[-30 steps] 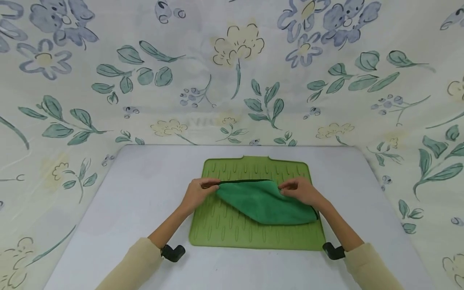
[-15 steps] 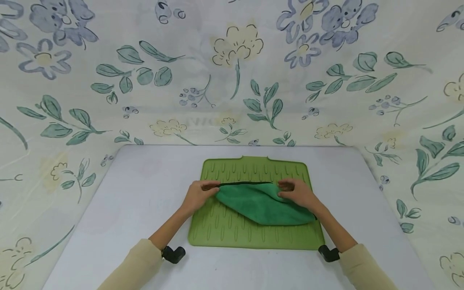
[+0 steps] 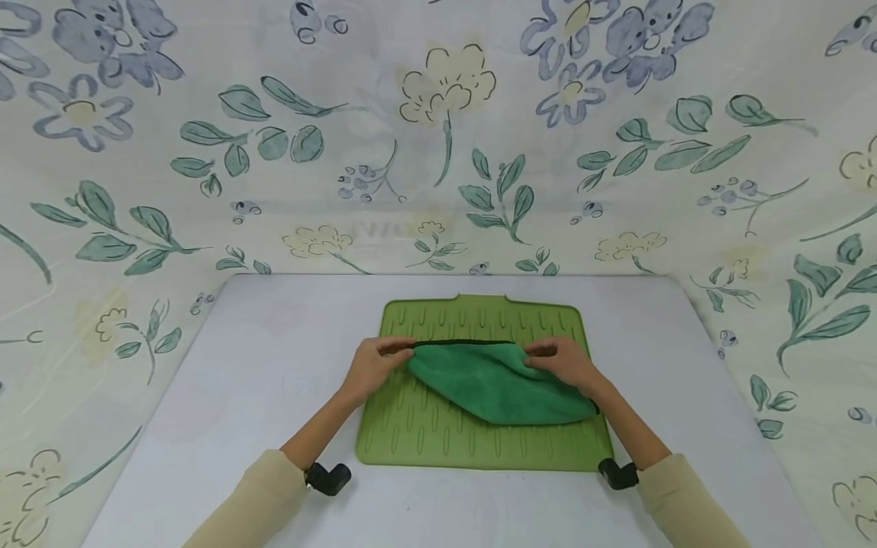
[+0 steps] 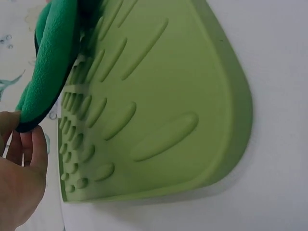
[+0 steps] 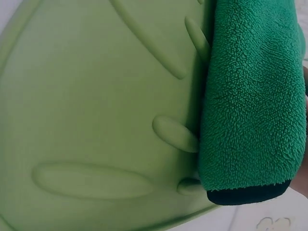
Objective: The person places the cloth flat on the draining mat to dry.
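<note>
A green terry cloth (image 3: 479, 384) with black edging lies folded in a slanted shape over the mat in the head view. At its upper left corner my left hand (image 3: 373, 369) pinches the edged tip between thumb and fingers. The left wrist view shows this left hand (image 4: 21, 178) at the black hem of the cloth (image 4: 55, 62). My right hand (image 3: 565, 364) pinches the cloth's upper right side, with the cloth's lower right end under that wrist. In the right wrist view the cloth (image 5: 252, 96) hides most of that hand.
Beneath the cloth lies a ridged green mat (image 3: 425, 445) with a raised rim and a tab at its far edge. The white table (image 3: 274, 342) carries it. Floral sheeting (image 3: 438, 137) rises behind and along both sides.
My right hand and forearm have shifted slightly left. Its fingers parted a little half a second ago and are closer together on the cloth now. The left hand has barely moved.
</note>
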A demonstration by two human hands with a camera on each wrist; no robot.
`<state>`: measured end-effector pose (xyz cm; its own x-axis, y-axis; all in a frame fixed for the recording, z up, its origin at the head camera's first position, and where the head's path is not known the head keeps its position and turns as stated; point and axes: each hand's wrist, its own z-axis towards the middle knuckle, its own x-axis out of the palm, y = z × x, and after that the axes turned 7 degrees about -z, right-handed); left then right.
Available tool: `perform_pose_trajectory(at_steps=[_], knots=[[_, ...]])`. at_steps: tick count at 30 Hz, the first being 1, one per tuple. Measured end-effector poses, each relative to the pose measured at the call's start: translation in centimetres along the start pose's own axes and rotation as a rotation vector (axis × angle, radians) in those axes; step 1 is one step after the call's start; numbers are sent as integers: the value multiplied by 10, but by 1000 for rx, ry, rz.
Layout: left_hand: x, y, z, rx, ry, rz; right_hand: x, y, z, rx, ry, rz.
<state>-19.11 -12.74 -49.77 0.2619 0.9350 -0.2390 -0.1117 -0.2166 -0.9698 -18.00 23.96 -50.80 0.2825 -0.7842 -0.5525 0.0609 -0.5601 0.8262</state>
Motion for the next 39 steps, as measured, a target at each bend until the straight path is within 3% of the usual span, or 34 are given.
perform_pose_trajectory(at_steps=[4, 8, 15, 20, 25, 30, 39], knots=[[0, -18, -1, 16, -4, -16, -3, 2, -1, 4, -33, 34], [1, -37, -2, 44, -9, -16, -9, 6, -2, 5, -123, 36], [0, -18, 19, 48, -32, -2, -27, 27, -9, -55, -242, 49], [0, -23, 33, 108, -25, -14, -39, 48, -16, -66, -286, 57], [2, -34, 50, 137, -21, -18, -44, 33, -6, -71, -343, 44], [6, -38, 68, 106, -28, -7, -44, 14, 7, -61, -394, 11], [16, -23, 90, 66, -34, 64, -35, -5, 26, 36, -401, -19]])
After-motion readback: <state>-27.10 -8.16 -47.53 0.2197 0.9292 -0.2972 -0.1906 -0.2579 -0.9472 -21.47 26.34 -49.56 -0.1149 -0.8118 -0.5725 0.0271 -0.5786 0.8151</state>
